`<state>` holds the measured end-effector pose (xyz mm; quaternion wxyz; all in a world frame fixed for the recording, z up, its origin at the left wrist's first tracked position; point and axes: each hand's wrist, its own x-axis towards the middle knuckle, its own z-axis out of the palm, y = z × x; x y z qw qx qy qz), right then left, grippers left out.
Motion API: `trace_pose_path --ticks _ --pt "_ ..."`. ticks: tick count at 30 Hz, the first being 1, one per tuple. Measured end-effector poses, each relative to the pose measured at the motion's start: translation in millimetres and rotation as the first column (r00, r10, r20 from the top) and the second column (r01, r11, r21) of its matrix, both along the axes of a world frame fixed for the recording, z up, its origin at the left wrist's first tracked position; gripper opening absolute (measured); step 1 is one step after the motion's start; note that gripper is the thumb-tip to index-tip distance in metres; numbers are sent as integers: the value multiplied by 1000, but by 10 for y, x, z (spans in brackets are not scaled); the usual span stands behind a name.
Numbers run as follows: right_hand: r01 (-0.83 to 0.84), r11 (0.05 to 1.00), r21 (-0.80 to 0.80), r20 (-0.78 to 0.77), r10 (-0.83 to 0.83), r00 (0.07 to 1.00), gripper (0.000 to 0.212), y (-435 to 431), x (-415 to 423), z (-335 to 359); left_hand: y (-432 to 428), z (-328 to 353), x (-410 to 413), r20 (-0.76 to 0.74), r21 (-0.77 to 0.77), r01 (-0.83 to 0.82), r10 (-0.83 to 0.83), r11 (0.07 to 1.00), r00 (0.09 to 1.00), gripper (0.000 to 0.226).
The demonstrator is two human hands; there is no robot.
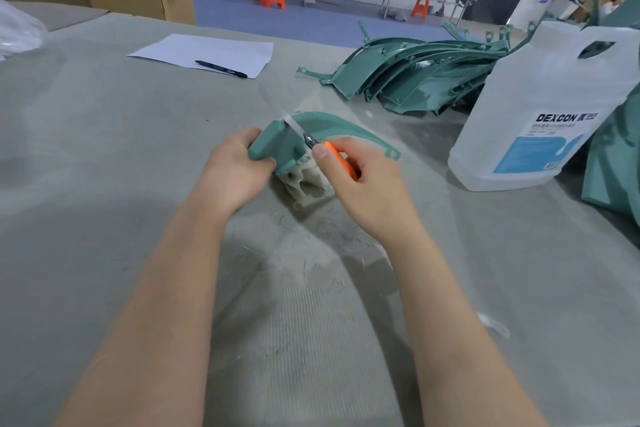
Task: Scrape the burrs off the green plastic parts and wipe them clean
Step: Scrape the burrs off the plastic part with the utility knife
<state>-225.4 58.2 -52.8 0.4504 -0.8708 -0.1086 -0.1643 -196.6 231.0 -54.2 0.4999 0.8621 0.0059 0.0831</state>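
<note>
I am watching my left hand gripping the blocky end of a green part, fingers curled round it, near the middle of the table. My right hand is pinching an orange knife, its blurred blade lying against the part's top edge. A cloth is sitting under the part. Shavings are lying just in front. More green parts are piled at the far right, beside a jug. Paper and a pen are lying farther back.

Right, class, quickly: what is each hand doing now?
Left hand: grips the green plastic part.
Right hand: grips the orange-handled knife.
</note>
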Motion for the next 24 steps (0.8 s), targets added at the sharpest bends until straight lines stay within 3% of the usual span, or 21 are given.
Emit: trace_pose_path --ticks 12,19,22,24 --pt "147 989 -21 -65 -148 987 33 -121 110 -102 -29 28 -58 23 80 0 -1 997 1000 26" --pt "324 933 -159 -224 -353 908 41 -382 200 -139 -28 37 -62 19 81 4 -6 997 1000 26" --pt "368 925 -94 -241 -380 893 40 -482 199 -96 -23 42 -68 15 68 -1 0 998 1000 28" --pt "338 939 60 -312 -304 900 38 -509 163 -25 -22 44 -70 8 68 -2 2 998 1000 28"
